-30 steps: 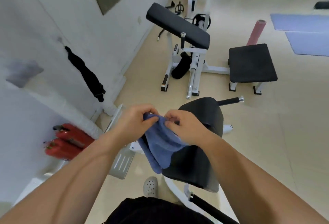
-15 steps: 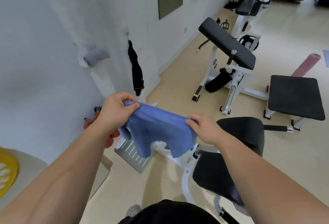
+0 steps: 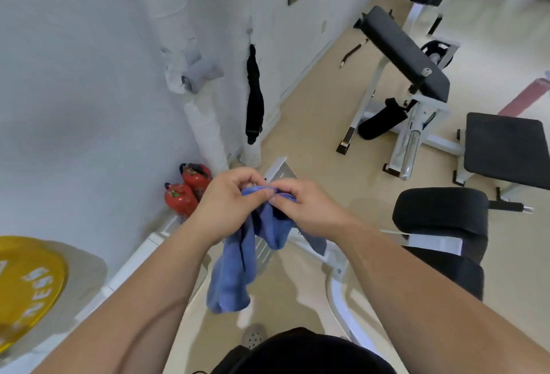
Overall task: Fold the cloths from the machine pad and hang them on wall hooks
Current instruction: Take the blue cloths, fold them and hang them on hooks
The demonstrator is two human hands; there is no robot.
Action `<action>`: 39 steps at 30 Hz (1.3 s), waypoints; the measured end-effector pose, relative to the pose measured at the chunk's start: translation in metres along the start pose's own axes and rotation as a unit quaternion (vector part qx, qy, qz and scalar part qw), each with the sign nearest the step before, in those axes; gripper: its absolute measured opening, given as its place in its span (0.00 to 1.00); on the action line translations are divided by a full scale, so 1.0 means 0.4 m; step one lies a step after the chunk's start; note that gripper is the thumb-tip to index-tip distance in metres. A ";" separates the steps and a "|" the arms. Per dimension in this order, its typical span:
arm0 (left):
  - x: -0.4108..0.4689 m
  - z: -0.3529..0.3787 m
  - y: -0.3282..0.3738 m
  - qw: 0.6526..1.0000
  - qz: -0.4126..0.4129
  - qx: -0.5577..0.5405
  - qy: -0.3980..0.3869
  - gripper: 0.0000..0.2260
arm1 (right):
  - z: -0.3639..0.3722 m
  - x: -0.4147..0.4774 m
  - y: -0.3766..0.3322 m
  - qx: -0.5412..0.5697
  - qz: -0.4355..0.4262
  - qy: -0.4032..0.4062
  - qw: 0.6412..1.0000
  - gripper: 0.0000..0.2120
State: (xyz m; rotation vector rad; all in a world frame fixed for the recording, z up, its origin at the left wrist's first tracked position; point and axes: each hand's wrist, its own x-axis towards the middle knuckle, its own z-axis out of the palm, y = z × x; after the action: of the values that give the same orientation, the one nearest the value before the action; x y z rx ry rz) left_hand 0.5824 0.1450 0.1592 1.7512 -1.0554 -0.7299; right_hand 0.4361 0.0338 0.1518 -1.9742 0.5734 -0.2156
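2 hands are pinching the top edge of the blue cloth (image 3: 238, 269): your left hand (image 3: 226, 204) and right hand (image 3: 309, 210) are holding its corners together in mid-air, with the rest hanging below. You are probably closing a fold, and hanging is not yet done. Next you are likely needing 1 hand free to reach the wall. Above the blue cloth, a black cloth (image 3: 254, 100) is occupying 1 wall hook (image 3: 251, 31). Left of it, 2 fire extinguishers (image 3: 187, 192) are crowding the wall's foot. The machine pad (image 3: 440, 216) is sitting to its right.
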 end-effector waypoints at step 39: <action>-0.034 -0.192 -0.171 0.989 -0.108 -0.041 -0.088 0.09 | 0.033 0.054 -0.037 -0.054 0.125 0.195 0.971 0.10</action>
State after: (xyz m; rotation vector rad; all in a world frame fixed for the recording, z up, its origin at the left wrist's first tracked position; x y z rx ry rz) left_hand 0.6628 0.2019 0.1264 1.7723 -0.9456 -1.0638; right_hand 0.4645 0.0393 0.1566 -1.9506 1.1012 -0.4281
